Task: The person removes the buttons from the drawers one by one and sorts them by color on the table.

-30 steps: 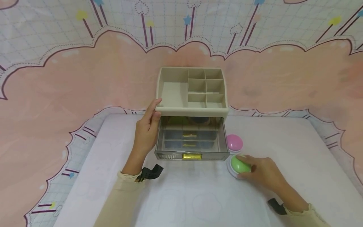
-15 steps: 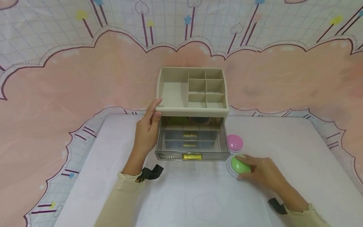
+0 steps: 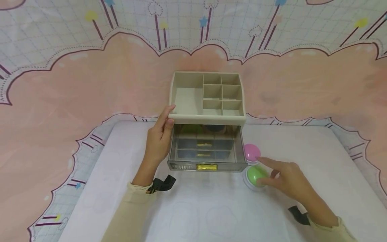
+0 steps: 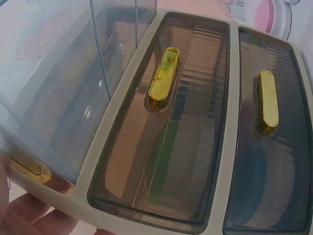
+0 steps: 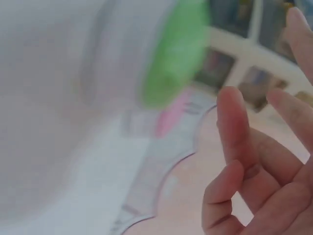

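Observation:
In the head view a cream desk organizer [image 3: 186, 101] stands on the white table, its top clear-grey drawer [image 3: 181, 166] pulled out. My left hand [image 3: 158, 141] grips the organizer's left front corner, with the thumb at the front and fingers along the side. To the right sits a green dome push button [image 3: 255, 174] on a white round base, with a pink push button [image 3: 252, 152] behind it. Over the green button, my right hand [image 3: 287, 178] has its fingers spread apart and holds nothing. In the right wrist view its fingers [image 5: 234, 127] stand clear of the blurred green dome.
Below the pulled drawer are two shut drawers with gold handles [image 4: 165, 73], seen in the left wrist view. A patterned cloth [image 3: 133, 77] with peach cloud shapes hangs behind the table. White tabletop [image 3: 220, 218] extends in front of the organizer.
My right hand has let go of the green button; its fingers have spread and risen, the index finger reaching toward the pink button. My left hand keeps its place on the organizer.

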